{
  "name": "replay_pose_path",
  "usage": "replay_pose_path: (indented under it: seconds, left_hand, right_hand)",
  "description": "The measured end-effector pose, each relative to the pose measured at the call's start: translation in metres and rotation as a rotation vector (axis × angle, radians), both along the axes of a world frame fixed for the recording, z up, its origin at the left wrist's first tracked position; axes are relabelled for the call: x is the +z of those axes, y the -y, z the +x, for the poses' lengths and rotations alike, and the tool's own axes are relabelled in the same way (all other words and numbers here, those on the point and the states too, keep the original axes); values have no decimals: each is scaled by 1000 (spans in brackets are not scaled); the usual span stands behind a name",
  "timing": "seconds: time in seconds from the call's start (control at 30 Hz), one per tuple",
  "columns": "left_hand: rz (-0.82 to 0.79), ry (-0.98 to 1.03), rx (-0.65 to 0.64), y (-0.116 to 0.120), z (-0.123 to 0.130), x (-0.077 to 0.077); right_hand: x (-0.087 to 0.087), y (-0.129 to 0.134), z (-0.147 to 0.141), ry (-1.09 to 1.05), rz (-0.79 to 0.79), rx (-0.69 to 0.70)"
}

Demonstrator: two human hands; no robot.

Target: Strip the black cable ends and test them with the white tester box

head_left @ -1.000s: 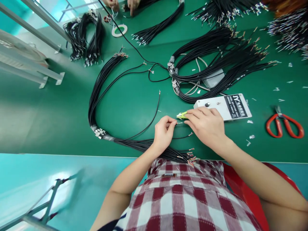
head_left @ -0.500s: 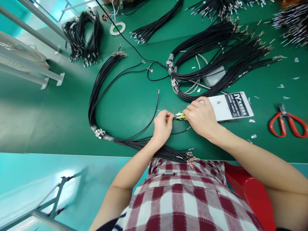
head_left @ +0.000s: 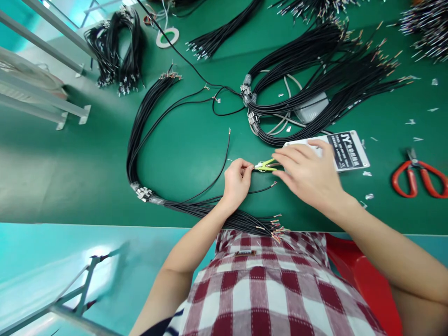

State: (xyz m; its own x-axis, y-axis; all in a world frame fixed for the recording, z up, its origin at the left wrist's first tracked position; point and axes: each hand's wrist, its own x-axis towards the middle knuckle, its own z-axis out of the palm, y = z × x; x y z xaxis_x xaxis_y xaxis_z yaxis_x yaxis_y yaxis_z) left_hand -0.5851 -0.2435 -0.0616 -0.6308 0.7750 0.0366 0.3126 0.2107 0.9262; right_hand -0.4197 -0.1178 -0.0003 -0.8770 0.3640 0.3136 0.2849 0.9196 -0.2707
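My left hand point(head_left: 238, 182) is closed in a pinch, thumb against forefinger, on the end of a thin black cable; most of that cable is hidden by the hand. Right at those fingertips is a small yellow-green V-shaped tool point(head_left: 265, 165), like snips, its two legs spread. My right hand point(head_left: 310, 175) has thumb and fingers on either side of the tool's legs, slightly blurred. Beneath my left wrist runs a bundle of black cables point(head_left: 196, 208) with bare coloured wire ends. A white box with a black JY label point(head_left: 346, 151) lies partly behind my right hand.
Red-handled pliers point(head_left: 413, 175) lie at the right. Tied black cable bundles point(head_left: 294, 60) are heaped beyond the box. A roll of tape point(head_left: 167, 38) and a looped cable bundle point(head_left: 119, 51) sit at the far left. White scraps dot the green table point(head_left: 182, 158).
My right hand has moved slightly right and its fingers have spread. The tool's legs have sprung apart. My left hand stays in place, pinching.
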Motion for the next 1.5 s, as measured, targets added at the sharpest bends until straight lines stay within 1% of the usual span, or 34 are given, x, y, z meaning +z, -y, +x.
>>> replay_pose_path:
  seconds: [0.07, 0.13, 0.17, 0.23, 0.3, 0.37, 0.47, 0.57, 0.63, 0.67, 0.7, 0.73, 0.77, 0.83, 0.9, 0.97, 1.0, 1.07, 1.13, 1.2, 1.27, 1.33, 1.43, 1.5]
  left_hand:
    - [-5, 8, 7, 0, 0, 0]
    - [-7, 18, 10, 0, 0, 0]
    - [-5, 23, 12, 0, 0, 1]
    - [-3, 26, 17, 0, 0, 2]
    - [-12, 8, 21, 0, 1, 3]
    - [-29, -19, 28, 2, 0, 4]
    - [-35, -22, 53, 6, -3, 5]
    - [-21, 39, 79, 9, -8, 5]
    - [-8, 102, 67, 12, -10, 4]
    - [1, 127, 50, 14, -10, 4]
    - [12, 134, 28, 17, -9, 4]
    - [21, 115, -1, 20, -8, 4]
    - [25, 61, -37, 25, -7, 4]
    - [-24, -160, -118, 36, -6, 6]
    - [-156, -462, -151, 47, -7, 10]
    - [-326, -724, -87, 54, -14, 13]
    - [-404, -813, -36, 54, -19, 14]
    - [-517, -896, 44, 50, -34, 13]
    - [-568, -892, 58, 41, -53, 9]
    - [-574, -855, 48, 30, -76, 5]
    - [-571, -793, 85, 24, -101, 6]
    - [-515, -662, 210, 23, -127, 11]
    - [-266, -365, 449, 27, -161, 22]
    - [-161, -241, 505, 30, -175, 28]
  right_hand:
    - [0, 2, 27, -86, 51, -131]
    - [-7, 7, 52, -176, 75, -262]
    - [-12, 11, 60, -180, 79, -274]
    - [-24, 19, 70, -172, 90, -254]
    - [-35, 24, 70, -180, 114, -242]
    - [-43, 24, 68, -215, 148, -265]
    - [-48, 18, 66, -250, 187, -289]
    - [-45, 16, 67, -282, 201, -287]
    - [-41, 22, 63, -304, 174, -296]
    - [-38, 27, 60, -305, 144, -279]
    - [-36, 33, 55, -286, 102, -230]
    - [-35, 39, 48, -255, 53, -150]
    - [-35, 46, 40, -204, -3, -41]
    - [-38, 56, 24, -84, -113, 154]
    - [-44, 62, 10, 5, -209, 224]
    - [-50, 64, 3, 47, -278, 216]
    - [-52, 65, 2, 52, -300, 210]
    - [-56, 66, 4, 36, -317, 198]
    - [-58, 68, 7, 7, -309, 190]
    - [-59, 69, 10, -15, -297, 186]
    - [-60, 70, 11, -21, -296, 185]
    - [-62, 69, 11, -20, -305, 186]
    - [-64, 69, 10, -28, -314, 193]
    - [-65, 68, 9, -39, -321, 196]
